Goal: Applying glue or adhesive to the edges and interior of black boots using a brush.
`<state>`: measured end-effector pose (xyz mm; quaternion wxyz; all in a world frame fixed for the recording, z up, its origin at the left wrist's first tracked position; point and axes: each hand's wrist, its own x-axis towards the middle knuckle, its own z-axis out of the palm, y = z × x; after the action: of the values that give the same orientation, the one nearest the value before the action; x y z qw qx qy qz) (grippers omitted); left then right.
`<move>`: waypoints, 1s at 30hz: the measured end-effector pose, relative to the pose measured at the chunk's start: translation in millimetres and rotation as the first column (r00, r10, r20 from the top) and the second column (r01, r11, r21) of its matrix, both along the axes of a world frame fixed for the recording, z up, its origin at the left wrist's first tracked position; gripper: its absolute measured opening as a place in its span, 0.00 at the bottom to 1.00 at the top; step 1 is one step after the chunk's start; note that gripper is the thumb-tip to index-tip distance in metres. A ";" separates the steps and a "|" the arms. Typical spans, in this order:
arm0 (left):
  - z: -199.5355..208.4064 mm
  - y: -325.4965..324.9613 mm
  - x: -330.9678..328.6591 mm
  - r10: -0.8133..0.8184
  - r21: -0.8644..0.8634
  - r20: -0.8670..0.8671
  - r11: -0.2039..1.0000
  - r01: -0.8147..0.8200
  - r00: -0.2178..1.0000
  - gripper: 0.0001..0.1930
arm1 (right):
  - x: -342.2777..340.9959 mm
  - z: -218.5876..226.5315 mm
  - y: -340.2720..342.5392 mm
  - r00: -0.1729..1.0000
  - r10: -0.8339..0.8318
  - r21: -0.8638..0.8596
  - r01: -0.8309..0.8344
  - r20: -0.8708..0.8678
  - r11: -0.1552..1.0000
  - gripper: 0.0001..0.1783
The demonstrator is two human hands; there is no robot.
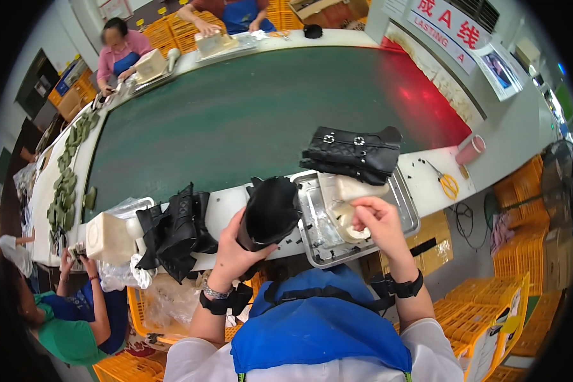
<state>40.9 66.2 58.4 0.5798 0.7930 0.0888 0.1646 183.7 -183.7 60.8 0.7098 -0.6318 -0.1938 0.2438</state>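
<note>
My left hand is closed around a black boot upper, whose wide opening faces up at the table's near edge. Over a metal tray my right hand is closed in a pinch. Whatever thin thing may be between its fingertips is too small to make out. Under that hand stands a cream-coloured container inside the tray. Just beyond the tray lies a black buckled boot upper. Left of my left hand, several more black uppers rest in a heap.
A green conveyor belt runs behind the white table rim. Yellow-handled scissors and a pink roll lie at the right. Co-workers sit left and far; a person in green is nearest. Orange crates stand at lower right.
</note>
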 end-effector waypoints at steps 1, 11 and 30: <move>2.0 -1.7 5.0 -0.020 -0.052 -0.031 0.998 0.018 0.999 0.40 | 5.8 -11.7 -17.7 0.996 -0.095 -0.071 0.094 -0.005 0.993 0.11; -3.0 -15.6 23.0 0.040 -0.201 -0.014 0.979 -0.042 0.999 0.26 | 31.0 -95.6 -75.1 0.907 -0.113 -0.528 0.333 0.405 0.781 0.21; -23.6 -26.9 29.4 -0.131 -0.322 -0.171 0.944 0.070 0.976 0.31 | 34.6 -124.6 -82.8 0.855 -0.223 -0.405 0.431 0.468 0.806 0.08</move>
<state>70.3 39.3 34.8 0.6951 0.7062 0.1281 0.0419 218.3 -266.5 -63.8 0.5003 -0.8523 -0.1506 0.0224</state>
